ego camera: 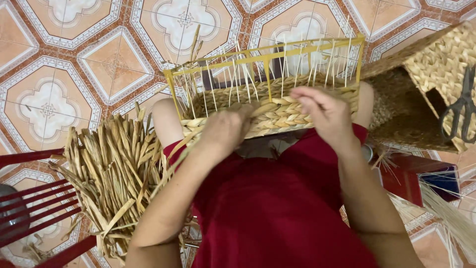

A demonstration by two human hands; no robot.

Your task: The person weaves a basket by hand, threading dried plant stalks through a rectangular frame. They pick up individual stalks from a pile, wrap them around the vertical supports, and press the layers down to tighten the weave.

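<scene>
Straw pile (111, 173) crowds left, finished basket (426, 84) blocks right, tiled floor (74, 59) open beyond

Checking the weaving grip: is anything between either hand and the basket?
Nothing visible. The left hand and right hand both rest directly on the woven band of the basket, at its near side; the thin upright stakes stand behind them.

I see a basket (277, 111) of plaited dry straw, matt and rough, on a smooth yellow-painted frame (265, 57). The loose straw bundle (114, 173) looks papery and dull. The floor (74, 59) is glossy patterned tile. The scissors (461, 106) are dark matt metal; my clothing (277, 208) is soft red cloth.
</scene>
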